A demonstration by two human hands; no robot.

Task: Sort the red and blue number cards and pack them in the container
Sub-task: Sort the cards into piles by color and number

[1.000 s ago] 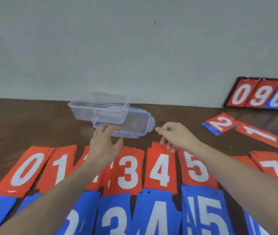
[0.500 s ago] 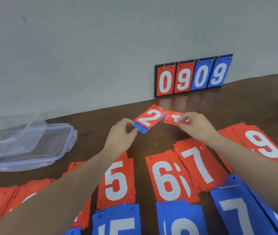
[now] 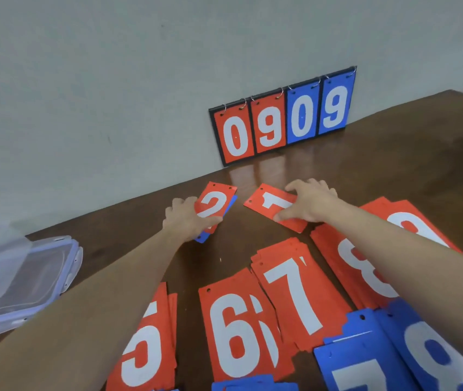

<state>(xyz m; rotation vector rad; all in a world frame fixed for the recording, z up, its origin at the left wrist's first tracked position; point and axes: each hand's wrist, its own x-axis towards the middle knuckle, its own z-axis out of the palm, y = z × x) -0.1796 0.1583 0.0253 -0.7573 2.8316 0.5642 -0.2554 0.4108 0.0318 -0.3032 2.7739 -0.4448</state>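
toward the far edge of the surface [image 3: 394,170], near the wall, both hands are working on loose cards. the left hand [image 3: 186,221] is gripping the red 2 card [image 3: 215,206], its fingers [image 3: 176,204] curling over the card's left edge while the thumb is pressing on the face near the bottom of the digit. a blue card [image 3: 231,203] is lying under the red one, showing only as a sliver along the right side and a corner below the hand; its number is hidden, and i cannot tell whether the hand is holding it too. the right hand [image 3: 308,203] is pinching the red 1 card [image 3: 270,206] just beside it, fingers bent over the far edge and the thumb lying on the near edge, covering most of the digit.

nearer the front edge of the surface, red stacks are lying in a row: the red 5 stack [image 3: 145,354] partly behind the left forearm, the red 6 stack [image 3: 238,334], the red 7 stack [image 3: 295,292], and the red 8 stack [image 3: 363,272] crossed by the right forearm. another red card further right is mostly covered by that arm, its digit hard to make out. blue stacks [image 3: 380,356] at the front right corner are being cut off by the frame.

the clear container [image 3: 21,277] with its lid is sitting at the left edge of the surface, cut off and blurred. the ringed scoreboard [image 3: 284,119] reading 0909 is leaning against the wall at the back edge.
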